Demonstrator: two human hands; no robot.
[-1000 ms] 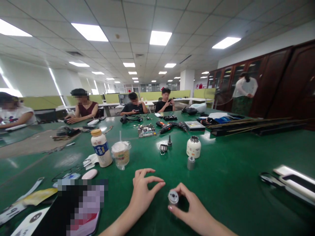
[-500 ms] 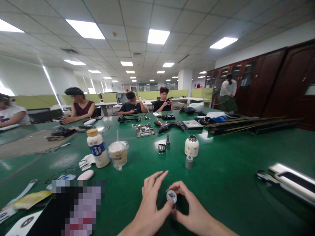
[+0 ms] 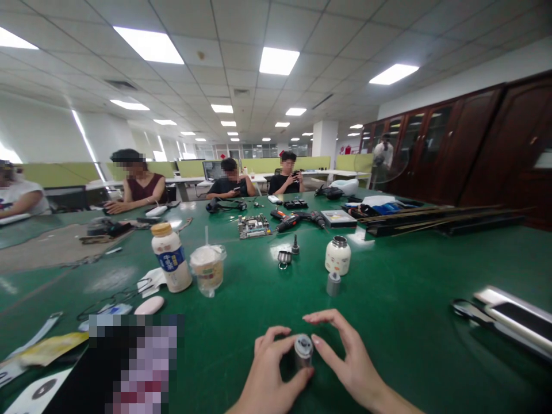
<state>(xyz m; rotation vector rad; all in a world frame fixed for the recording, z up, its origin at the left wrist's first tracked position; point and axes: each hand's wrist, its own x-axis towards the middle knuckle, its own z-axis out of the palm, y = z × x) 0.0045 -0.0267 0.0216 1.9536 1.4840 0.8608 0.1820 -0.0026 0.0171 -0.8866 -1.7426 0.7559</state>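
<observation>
A small silver metal cylinder (image 3: 304, 348) with holes in its top face stands upright low in the middle of the view. My left hand (image 3: 273, 368) curls round it, with the thumb across its near side and the fingers on its far left. Beside it, my right hand (image 3: 351, 359) is open, thumb and forefinger apart; the thumb tip is close to the cylinder's top edge, and I cannot tell whether it touches. Farther off stand a similar grey cylinder (image 3: 333, 284), a cream thermos bottle (image 3: 337, 257) without a lid, a steel cap (image 3: 284, 259) and a dark stepped metal piece (image 3: 295, 245).
On the green table (image 3: 414, 322) a milk bottle (image 3: 171, 261) and a plastic drink cup (image 3: 207, 267) stand to the left. Behind them lie a circuit board (image 3: 254, 226) and power drills (image 3: 293, 220). White-and-black devices (image 3: 513, 322) lie right. Several people sit across the table.
My left hand has closed round the metal cylinder, now held more upright. My right hand has let go and spread its fingers to the right. A person at the back right has walked farther away.
</observation>
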